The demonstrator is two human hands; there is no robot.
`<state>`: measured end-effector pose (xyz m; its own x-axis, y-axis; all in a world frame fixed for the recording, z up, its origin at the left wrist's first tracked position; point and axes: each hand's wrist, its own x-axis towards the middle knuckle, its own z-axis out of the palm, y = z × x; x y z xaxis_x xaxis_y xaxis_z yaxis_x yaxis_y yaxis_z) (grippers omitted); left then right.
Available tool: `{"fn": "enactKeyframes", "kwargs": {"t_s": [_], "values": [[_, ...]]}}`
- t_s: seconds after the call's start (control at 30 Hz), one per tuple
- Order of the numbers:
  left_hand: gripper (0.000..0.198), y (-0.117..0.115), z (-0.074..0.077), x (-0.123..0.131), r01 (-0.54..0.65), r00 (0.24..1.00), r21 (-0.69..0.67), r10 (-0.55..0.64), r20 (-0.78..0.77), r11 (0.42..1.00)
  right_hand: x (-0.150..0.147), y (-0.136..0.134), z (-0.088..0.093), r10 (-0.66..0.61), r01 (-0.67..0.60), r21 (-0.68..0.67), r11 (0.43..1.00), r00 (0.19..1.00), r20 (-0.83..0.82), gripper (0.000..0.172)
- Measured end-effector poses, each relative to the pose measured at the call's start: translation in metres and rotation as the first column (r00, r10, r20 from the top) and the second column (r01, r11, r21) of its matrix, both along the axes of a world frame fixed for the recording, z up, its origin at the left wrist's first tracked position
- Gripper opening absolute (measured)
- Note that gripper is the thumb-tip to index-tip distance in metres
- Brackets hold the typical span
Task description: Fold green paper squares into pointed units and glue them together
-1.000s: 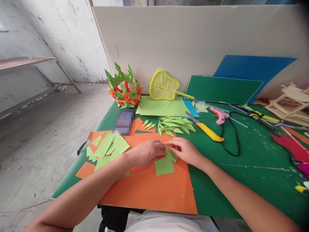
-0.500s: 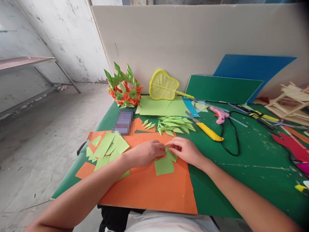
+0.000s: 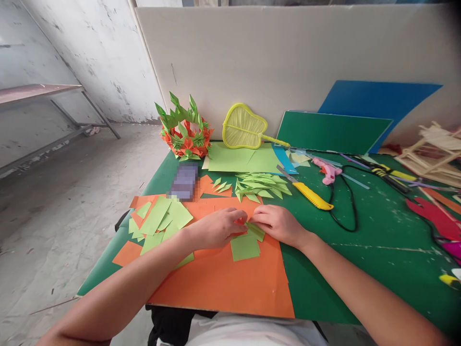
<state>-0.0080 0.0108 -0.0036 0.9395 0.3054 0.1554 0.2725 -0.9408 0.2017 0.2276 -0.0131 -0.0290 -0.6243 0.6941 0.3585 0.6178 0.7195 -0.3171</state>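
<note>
Over a large orange sheet (image 3: 230,288), my left hand (image 3: 228,227) and my right hand (image 3: 277,223) meet with their fingertips almost touching. Both are closed in a pinch on a small piece of green paper, mostly hidden by the fingers. Just below them lies a loose green paper square (image 3: 245,248), with another green paper piece (image 3: 256,232) partly under my right hand. Beyond my hands sits a pile of folded green paper leaves (image 3: 262,186). Left of my left forearm, several cut green papers (image 3: 158,216) are heaped with orange scraps.
An orange and green paper crown (image 3: 188,137) stands at the back left, near a blurred purple rectangle (image 3: 184,181). A yellow fan (image 3: 245,126) leans at the back. To the right are a yellow utility knife (image 3: 311,196) with its blade out, a pink glue gun (image 3: 327,171) and its black cord.
My right hand's fingers have turned inward and straightened over the paper, covering its thumb. My left hand has barely moved, and the green piece between the fingertips shows less.
</note>
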Motion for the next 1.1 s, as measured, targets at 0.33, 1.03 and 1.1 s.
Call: {"fn": "enactKeyframes", "kwargs": {"t_s": [0.33, 1.03, 1.1], "values": [[0.028, 0.000, 0.000, 0.001, 0.025, 1.000, -0.006, -0.025, 0.004, 1.000, 0.002, 0.001, 0.002, 0.061, -0.063, 0.039, 0.997, 0.996, 0.060, 0.030], [0.031, -0.008, 0.003, 0.006, -0.084, 0.993, 0.003, 0.084, -0.077, 0.996, 0.010, 0.002, 0.007, 0.123, -0.121, -0.021, 0.992, 0.989, 0.086, 0.031], [0.030, -0.010, 0.003, 0.008, -0.114, 0.988, 0.025, 0.116, -0.104, 0.993, 0.011, 0.002, 0.008, 0.098, -0.096, -0.024, 0.995, 0.992, 0.073, 0.031]]}}
